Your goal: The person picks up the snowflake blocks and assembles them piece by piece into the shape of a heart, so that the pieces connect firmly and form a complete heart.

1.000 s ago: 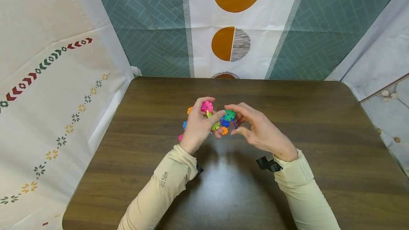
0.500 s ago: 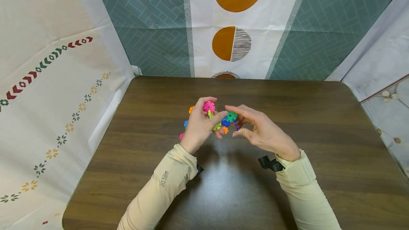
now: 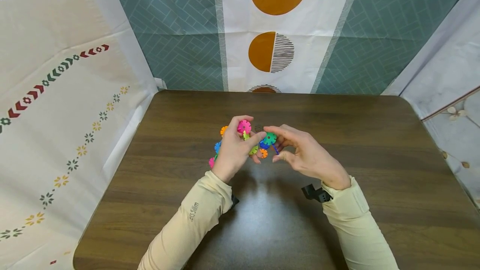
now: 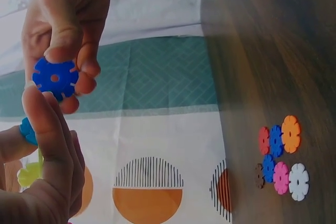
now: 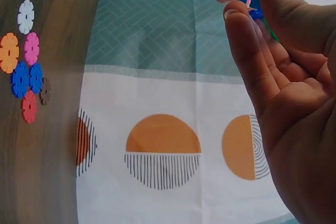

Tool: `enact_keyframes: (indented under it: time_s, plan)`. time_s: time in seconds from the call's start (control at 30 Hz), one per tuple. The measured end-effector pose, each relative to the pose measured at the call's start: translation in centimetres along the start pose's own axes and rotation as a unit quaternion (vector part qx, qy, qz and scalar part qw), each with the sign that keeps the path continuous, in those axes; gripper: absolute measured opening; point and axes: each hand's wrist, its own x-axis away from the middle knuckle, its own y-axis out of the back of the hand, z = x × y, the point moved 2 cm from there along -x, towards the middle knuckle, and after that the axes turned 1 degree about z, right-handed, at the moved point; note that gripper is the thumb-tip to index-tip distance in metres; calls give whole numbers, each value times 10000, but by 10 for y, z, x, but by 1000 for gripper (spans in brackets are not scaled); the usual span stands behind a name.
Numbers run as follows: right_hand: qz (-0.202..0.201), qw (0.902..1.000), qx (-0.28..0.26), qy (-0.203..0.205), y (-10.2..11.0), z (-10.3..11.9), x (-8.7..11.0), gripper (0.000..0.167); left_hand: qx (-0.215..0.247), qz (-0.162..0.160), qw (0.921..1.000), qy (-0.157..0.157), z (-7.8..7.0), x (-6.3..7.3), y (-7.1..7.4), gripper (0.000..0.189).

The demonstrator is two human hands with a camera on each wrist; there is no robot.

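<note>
My left hand point(image 3: 233, 149) holds a cluster of colourful notched plastic discs, interlocking building discs. A pink disc point(image 3: 244, 126) and a lime one point(image 3: 253, 149) show past its fingers. Orange point(image 3: 223, 130), blue point(image 3: 217, 147) and pink pieces point(image 3: 211, 162) stick out on its left side. A green disc point(image 3: 269, 138) is between my left thumb tip and the right fingers. My right hand point(image 3: 303, 153) pinches a dark blue disc point(image 4: 55, 77), edge-on in the head view, its thumb across the face in the left wrist view. My palms hide part of the cluster.
Loose discs lie on the brown wooden table point(image 3: 375, 145) beyond my hands: white point(image 5: 25, 17), orange point(image 5: 9, 52), pink point(image 5: 31, 48), red point(image 5: 29, 106), brown point(image 5: 45, 91) and blue ones point(image 5: 20, 80). Patterned cloths hang behind and beside the table.
Both hands stay nearly in place and shift only slightly. The pieces at the left hand's left side have tilted a little, so more of them shows.
</note>
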Motion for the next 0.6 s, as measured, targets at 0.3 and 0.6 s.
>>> enact_keyframes:
  time_s: [0.3, 0.6]
  plan:
    - [173, 9998, 32, -17, 3, 0, 2, 69, 36, 44, 10000, -25, 15, -6, 4, 52]
    - [133, 9991, -409, 31, 3, -3, 4, 63, -38, 21, 9999, -140, 17, -7, 2, 50]
